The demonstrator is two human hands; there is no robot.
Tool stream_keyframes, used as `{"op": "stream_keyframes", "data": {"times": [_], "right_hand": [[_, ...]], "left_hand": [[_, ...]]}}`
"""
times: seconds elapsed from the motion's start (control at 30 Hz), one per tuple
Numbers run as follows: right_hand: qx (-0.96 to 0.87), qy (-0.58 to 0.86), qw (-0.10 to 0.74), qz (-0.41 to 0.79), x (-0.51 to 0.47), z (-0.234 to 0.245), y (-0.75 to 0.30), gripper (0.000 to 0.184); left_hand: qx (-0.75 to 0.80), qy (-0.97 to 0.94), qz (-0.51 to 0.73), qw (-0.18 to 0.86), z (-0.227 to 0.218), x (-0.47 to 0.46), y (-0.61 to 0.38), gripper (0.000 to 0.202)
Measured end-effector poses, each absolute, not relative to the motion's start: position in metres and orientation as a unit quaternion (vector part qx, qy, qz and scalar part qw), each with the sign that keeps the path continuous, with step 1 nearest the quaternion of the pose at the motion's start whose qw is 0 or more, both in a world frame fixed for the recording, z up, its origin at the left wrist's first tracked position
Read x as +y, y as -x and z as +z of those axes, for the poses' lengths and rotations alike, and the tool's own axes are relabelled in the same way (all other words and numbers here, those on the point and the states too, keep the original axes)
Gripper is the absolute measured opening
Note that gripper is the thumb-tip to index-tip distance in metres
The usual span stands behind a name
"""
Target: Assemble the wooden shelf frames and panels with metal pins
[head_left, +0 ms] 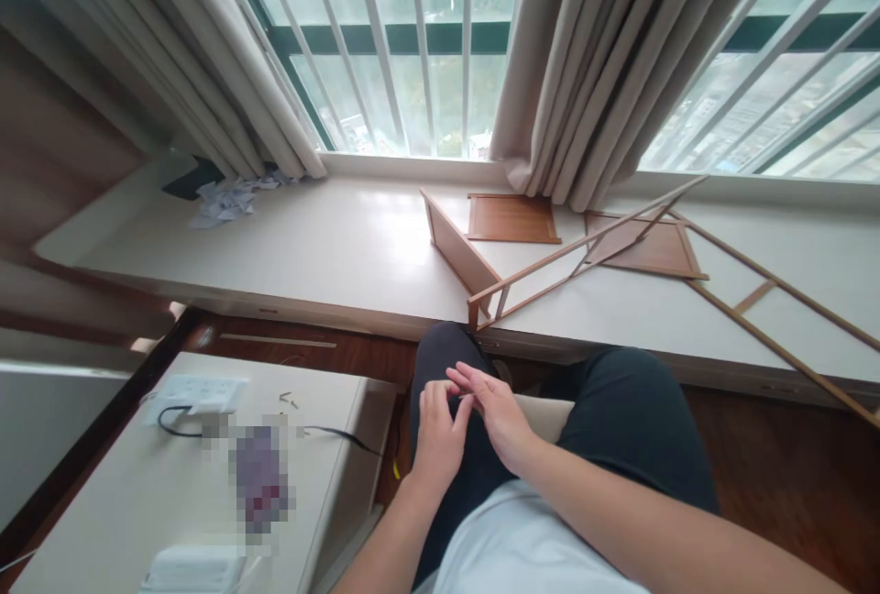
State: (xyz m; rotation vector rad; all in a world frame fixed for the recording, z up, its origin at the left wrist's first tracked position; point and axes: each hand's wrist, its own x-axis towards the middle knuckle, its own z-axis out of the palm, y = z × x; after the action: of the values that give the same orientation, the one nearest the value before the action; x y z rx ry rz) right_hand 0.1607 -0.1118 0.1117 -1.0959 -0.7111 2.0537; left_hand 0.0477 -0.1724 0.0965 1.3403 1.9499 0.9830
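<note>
Holding the left hand (442, 436) and right hand (500, 412) together over the left thigh (445, 356), curling the left fingers and keeping the right ones fairly straight and narrowly spread. Not being able to tell whether pinching anything small between the fingertips.

Just beyond, seeing the slim wooden frame (543, 261) slanting from near left to far right across the window ledge (344, 236). Judging by its thin rails, probably weighing little and resisting bending, yet likely twisting if lifted by one end; better gripping both long rails beside a crossbar.

At its near left end, seeing the upright panel (457, 246) tilting, without showing whether joined. Looking stiff, smooth and perhaps slippery; better pinching by the edges.

Farther away, seeing the flat panel (512, 218) and, to the right, the second panel (660, 250), both lying low and probably needing a fingertip under a rim.

Farthest right, seeing the second frame (754, 297) overhanging the near edge, possibly tipping if pressed there; better holding by both rails.

Near left, seeing small brass-coloured pieces (284, 397) lying on the white cabinet (185, 475), probably rolling easily.
</note>
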Motion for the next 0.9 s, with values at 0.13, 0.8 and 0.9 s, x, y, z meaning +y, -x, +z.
{"op": "stream_keyframes", "data": {"times": [0.13,0.8,0.9], "right_hand": [[-0.338,0.384,0.392,0.765,-0.099,0.124,-0.171,0.065],[-0.628,0.446,0.384,0.509,-0.032,0.149,-0.261,0.029],[-0.673,0.473,0.383,0.421,-0.020,0.152,-0.260,0.026]], "left_hand": [[0.632,-0.509,0.392,0.433,0.116,-0.145,-0.054,0.033],[0.556,-0.766,0.241,0.216,0.215,-0.021,-0.052,0.033],[0.624,-0.731,0.267,0.073,0.216,0.016,-0.049,0.032]]}}
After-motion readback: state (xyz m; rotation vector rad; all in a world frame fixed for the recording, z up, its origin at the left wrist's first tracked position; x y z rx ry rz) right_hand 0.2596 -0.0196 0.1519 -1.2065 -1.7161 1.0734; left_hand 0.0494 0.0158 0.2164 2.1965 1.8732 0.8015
